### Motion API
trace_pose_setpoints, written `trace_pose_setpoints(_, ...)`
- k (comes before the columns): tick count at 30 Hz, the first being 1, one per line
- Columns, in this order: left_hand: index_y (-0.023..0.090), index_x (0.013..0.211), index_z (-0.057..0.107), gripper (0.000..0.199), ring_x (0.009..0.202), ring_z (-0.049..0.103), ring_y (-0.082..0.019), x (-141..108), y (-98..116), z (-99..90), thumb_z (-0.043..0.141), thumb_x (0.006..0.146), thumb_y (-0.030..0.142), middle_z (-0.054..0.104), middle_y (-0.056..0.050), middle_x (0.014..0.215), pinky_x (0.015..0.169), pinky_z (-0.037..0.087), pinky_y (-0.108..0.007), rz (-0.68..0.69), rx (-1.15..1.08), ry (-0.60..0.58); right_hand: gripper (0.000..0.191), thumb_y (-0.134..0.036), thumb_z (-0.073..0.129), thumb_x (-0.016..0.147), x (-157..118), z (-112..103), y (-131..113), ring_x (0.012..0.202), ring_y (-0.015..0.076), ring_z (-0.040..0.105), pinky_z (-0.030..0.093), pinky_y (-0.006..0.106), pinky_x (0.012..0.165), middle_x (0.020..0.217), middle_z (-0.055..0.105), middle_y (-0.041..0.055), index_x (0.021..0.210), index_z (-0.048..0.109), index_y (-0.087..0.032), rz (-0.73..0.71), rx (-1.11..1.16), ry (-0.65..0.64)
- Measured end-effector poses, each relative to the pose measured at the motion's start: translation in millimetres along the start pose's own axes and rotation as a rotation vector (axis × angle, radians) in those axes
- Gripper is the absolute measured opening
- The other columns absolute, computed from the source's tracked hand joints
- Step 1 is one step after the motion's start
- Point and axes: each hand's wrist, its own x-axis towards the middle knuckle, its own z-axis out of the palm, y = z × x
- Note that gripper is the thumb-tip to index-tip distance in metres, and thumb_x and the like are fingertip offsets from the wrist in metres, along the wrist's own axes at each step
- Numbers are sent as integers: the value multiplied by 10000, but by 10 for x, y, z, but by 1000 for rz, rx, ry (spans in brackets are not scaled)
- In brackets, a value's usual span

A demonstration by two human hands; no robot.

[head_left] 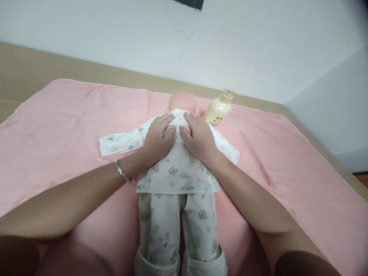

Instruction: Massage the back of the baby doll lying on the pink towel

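So on the far left you've got the fluffy pink fabric blanket (pixel 57 130) spread over the pale wood-look surface (pixel 25 65), and one long white sleeve (pixel 119 145) with little green and yellow animal prints stretched out on it. That sleeve looks thin and floppy, so I wouldn't lift by it, it'd probably just bunch or slide

Next is your left hand (pixel 156 138), silver bangle (pixel 122 171) on the wrist, lying palm down on the upper back with the fingers slightly apart and the thumb angled inward. It isn't gripping anything

Dead centre is the bald, peach-coloured doll (pixel 182 101) in a white printed cotton-looking shirt (pixel 172 182) and matching trousers (pixel 165 222), laid out on the blanket, head towards the wall, legs towards you. No face shows, so I'd call it face down. My guess is a fairly light body with a smooth, firmer head that could be slippery. Best hold is both sides of the torso under the arms, not the loose hem

Your right hand (pixel 201 140) mirrors the left: palm down, fingers loosely apart, clamped on nothing

Past it there's a cream plastic pump bottle (pixel 217 111) near the shoulder, probably heavier if full and a bit slick, so take it round the body rather than the pump
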Motion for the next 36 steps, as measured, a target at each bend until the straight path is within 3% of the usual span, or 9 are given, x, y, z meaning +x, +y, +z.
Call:
trace_pose_setpoints(12, 166, 1279, 627, 458, 1326, 531, -245, 5, -4, 2, 404, 917, 336, 621, -65, 1386, 1201, 388, -449, 11, 23, -8, 572, -385, 355, 950, 11, 11, 17, 1357, 327, 503, 405, 523, 1135, 1399, 588, 193, 1379, 548, -61, -3, 10, -1)
trace_pose_setpoints(17, 130, 1289, 622, 476, 1333, 527, -242, 5, 1, 1, 395, 926, 337, 614, -90, 1393, 1206, 381, -432, 12, 25, -9, 536, -383, 365, 948, 11, 9, 21, 1348, 326, 510, 416, 533, 1119, 1388, 601, 176, 1364, 562, -107, -7, 14, 0)
trace_pose_setpoints(30, 148, 1297, 618, 487, 1344, 517, -235, 8, -4, 2, 380, 925, 354, 606, -70, 1407, 1208, 378, -428, 2, 37, -21, 562, -376, 365, 956, 1, 7, 0, 1344, 331, 515, 408, 512, 1131, 1396, 589, 195, 1379, 547, -54, -3, -3, 10)
trace_pose_setpoints(36, 130, 1293, 621, 492, 1335, 525, -235, 3, -8, 5, 381, 926, 356, 611, -82, 1399, 1206, 383, -419, 16, 29, -10, 536, -392, 380, 945, 8, 27, 29, 1345, 332, 516, 410, 536, 1127, 1384, 605, 177, 1353, 574, -103, -8, 28, 25)
